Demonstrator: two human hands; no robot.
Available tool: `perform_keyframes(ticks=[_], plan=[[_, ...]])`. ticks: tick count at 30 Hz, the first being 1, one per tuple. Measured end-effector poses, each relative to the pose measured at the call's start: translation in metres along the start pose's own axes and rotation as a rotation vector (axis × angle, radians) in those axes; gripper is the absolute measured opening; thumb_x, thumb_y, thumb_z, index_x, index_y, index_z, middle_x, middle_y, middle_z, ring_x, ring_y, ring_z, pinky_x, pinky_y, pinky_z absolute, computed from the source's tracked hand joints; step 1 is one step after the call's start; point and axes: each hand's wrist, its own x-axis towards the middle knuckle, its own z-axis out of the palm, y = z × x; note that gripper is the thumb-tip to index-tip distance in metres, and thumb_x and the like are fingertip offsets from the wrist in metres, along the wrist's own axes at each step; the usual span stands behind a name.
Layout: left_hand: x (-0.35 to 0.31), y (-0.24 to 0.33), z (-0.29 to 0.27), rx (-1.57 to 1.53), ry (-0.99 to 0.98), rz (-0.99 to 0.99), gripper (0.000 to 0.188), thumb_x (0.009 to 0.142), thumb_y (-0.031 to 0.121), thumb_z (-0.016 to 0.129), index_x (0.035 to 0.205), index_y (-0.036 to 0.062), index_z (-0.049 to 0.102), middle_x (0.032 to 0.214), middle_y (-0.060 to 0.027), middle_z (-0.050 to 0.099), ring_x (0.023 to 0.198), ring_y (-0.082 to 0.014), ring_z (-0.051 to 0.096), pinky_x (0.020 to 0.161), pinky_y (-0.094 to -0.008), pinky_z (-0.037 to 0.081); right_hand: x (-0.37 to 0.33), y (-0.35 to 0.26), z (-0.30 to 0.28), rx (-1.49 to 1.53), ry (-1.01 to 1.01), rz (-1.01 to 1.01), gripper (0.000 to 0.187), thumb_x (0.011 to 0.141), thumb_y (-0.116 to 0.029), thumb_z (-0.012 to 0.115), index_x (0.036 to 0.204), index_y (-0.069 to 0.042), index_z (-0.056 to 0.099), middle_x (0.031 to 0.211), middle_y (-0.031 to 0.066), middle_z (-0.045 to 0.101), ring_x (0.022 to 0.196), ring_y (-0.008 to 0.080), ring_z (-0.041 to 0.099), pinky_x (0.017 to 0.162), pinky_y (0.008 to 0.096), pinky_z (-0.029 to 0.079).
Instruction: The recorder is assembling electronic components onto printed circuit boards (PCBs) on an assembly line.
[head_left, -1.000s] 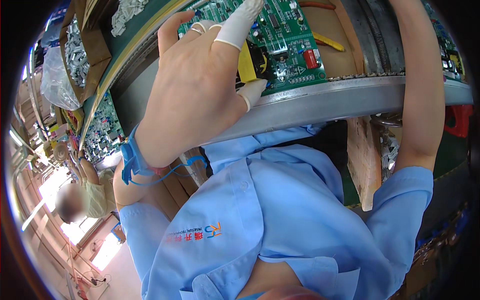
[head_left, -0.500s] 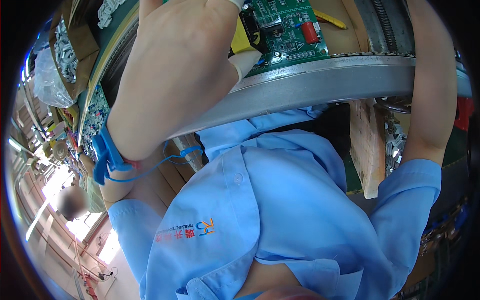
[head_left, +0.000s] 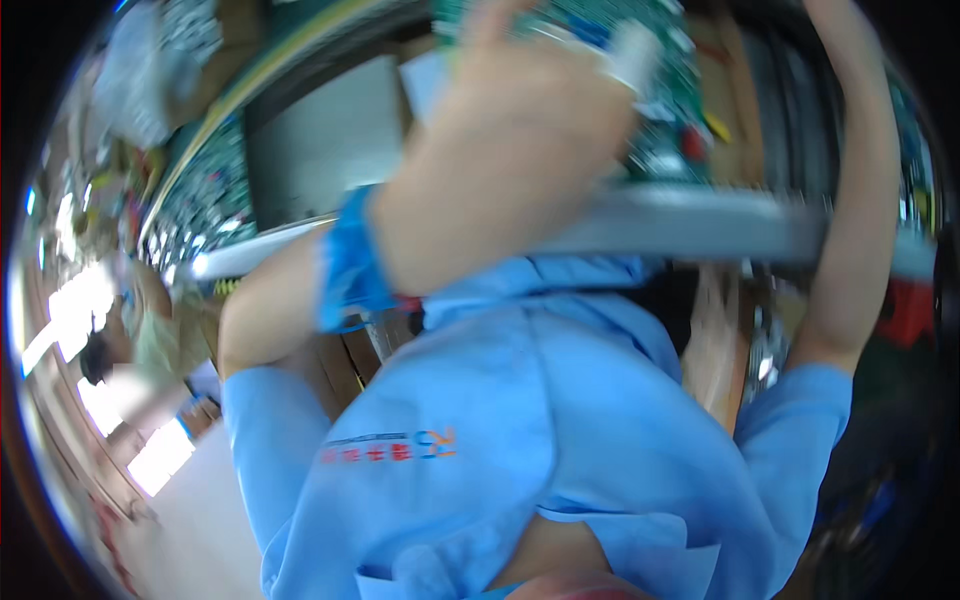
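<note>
Head view, looking down at a table whose near edge is formed by a grey metal rail; the central region is blurred. The left hand lies over a green circuit board, which sits just beyond the rail at the middle of the table's near edge and is partly covered by the hand. Two of the hand's fingers are spread well apart, one wearing a white finger cover; whether the hand grips or touches anything beneath the palm cannot be told. A blue wrist strap encircles the left wrist. A red component stands near the board's right edge, with a yellow object just beside that edge. The right forearm crosses the rail toward the upper right; its hand lies beyond the frame, so its state cannot be told. Near the table's left end lies a second circuit board, with a clear plastic bag farther up. Below the rail appear the wearer's light blue shirt and, at far left, a co-worker in pale clothing
</note>
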Motion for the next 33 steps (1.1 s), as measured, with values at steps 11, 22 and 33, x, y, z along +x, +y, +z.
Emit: perform_keyframes(ticks=[11, 22, 33], plan=[[-0.163, -0.118, -0.069, 0.245, -0.02, -0.561, 0.051, 0.076, 0.011, 0.063, 0.127, 0.0123, 0.056, 0.082, -0.0078, 0.061, 0.086, -0.0257, 0.062, 0.105, -0.0486, 0.028, -0.032, 0.008, 0.007, -0.158, -0.037, 0.147, 0.025, 0.095, -0.012, 0.059, 0.118, -0.005, 0.066, 0.09, -0.0019, 0.063, 0.065, 0.0036, 0.04, 0.058, 0.0182, 0.032], [-0.42, -0.308, -0.059, 0.412, 0.004, -1.287, 0.045, 0.089, 0.02, 0.05, 0.132, 0.0111, 0.051, 0.097, -0.0171, 0.069, 0.096, -0.0333, 0.064, 0.102, -0.0567, 0.024, 0.032, -0.164, 0.147, -0.195, -0.802, -0.392, 0.023, 0.075, -0.002, 0.067, 0.098, -0.001, 0.065, 0.082, 0.012, 0.063, 0.077, 0.0287, 0.062, 0.064, 0.0385, 0.049], [-0.446, -0.332, -0.018, 0.474, -0.265, -1.161, 0.05, 0.088, 0.017, 0.047, 0.136, 0.0035, 0.041, 0.084, -0.017, 0.069, 0.083, -0.0349, 0.066, 0.098, -0.061, 0.03, 0.02, -0.167, 0.162, -0.569, -1.008, -0.204, 0.016, 0.08, -0.007, 0.063, 0.096, -0.004, 0.06, 0.08, 0.0117, 0.062, 0.066, 0.0303, 0.065, 0.056, 0.0399, 0.05]])
